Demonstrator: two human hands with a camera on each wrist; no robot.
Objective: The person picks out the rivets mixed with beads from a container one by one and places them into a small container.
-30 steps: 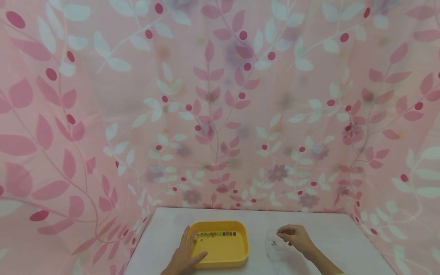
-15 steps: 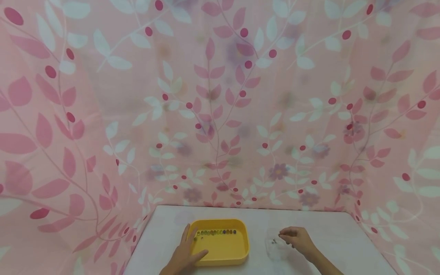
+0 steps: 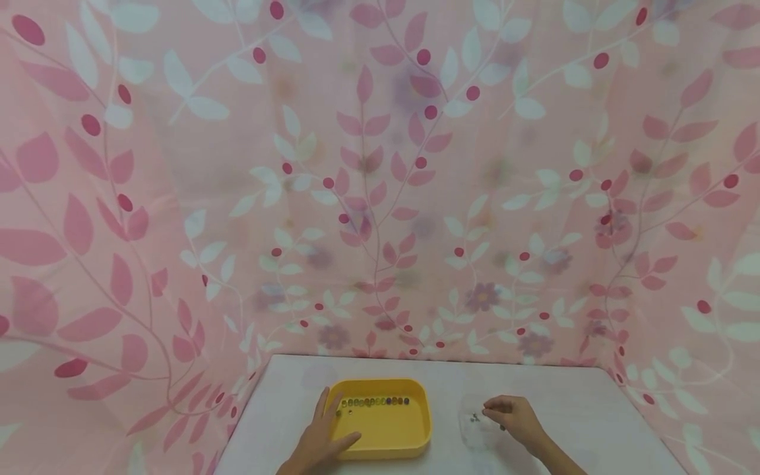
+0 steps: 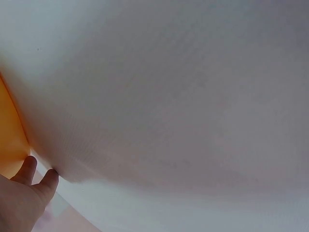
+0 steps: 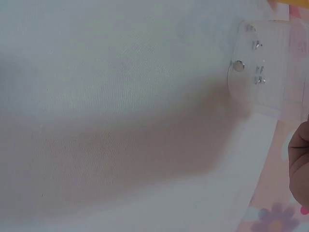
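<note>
A row of small beads (image 3: 374, 402) already lies along the far side of the yellow tray (image 3: 386, 432). The left hand (image 3: 320, 439) rests flat with relaxed fingers on the tray's left rim. The right hand (image 3: 513, 417) has its fingers curled at a clear box (image 3: 475, 422) on the white surface (image 3: 564, 396); whether it pinches a bead I cannot tell. A few beads seem left in the box.
</note>
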